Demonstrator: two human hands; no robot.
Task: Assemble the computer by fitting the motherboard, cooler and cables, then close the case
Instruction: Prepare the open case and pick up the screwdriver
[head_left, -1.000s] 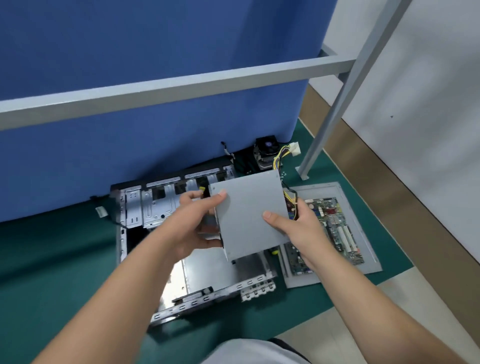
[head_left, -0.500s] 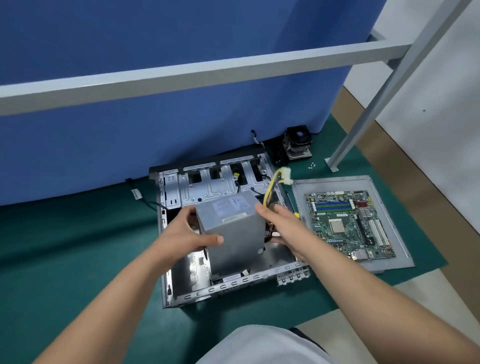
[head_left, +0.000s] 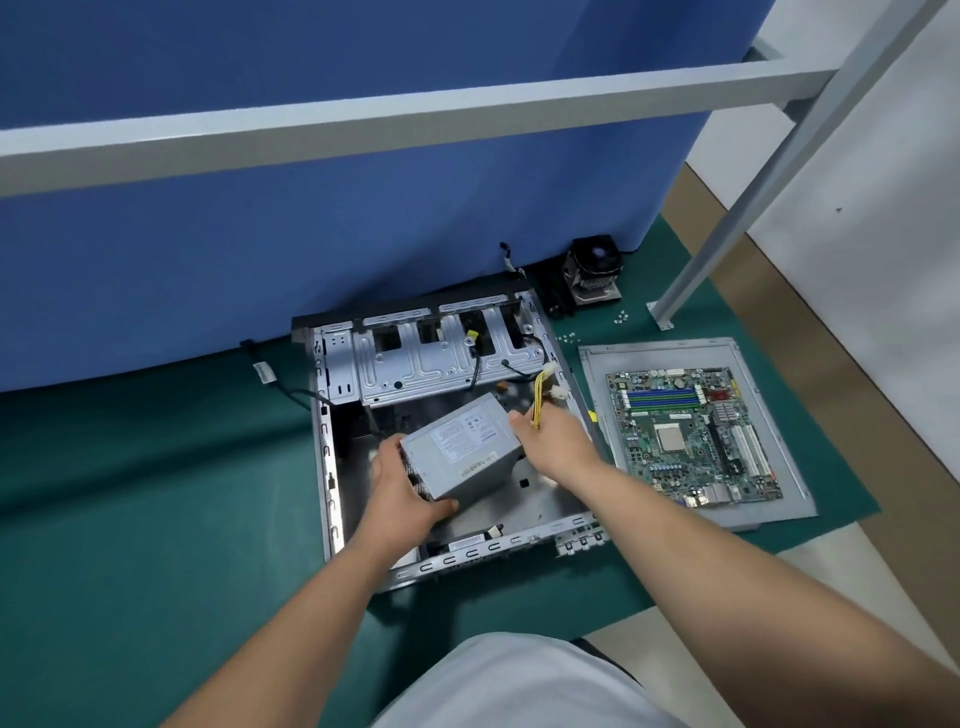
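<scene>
Green mat (head_left: 156, 519): both hands tilt power supply (head_left: 460, 447) diagonally over case (head_left: 332, 519).

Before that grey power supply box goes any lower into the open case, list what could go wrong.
1. The yellow cable bundle rises by the right hand; it could get pinched under the grey metal power supply box.
2. The left hand grips the box's lower corner, so fingers may get trapped against the open silver computer case.
3. Loose black wires near the drive bracket could snag.
</scene>
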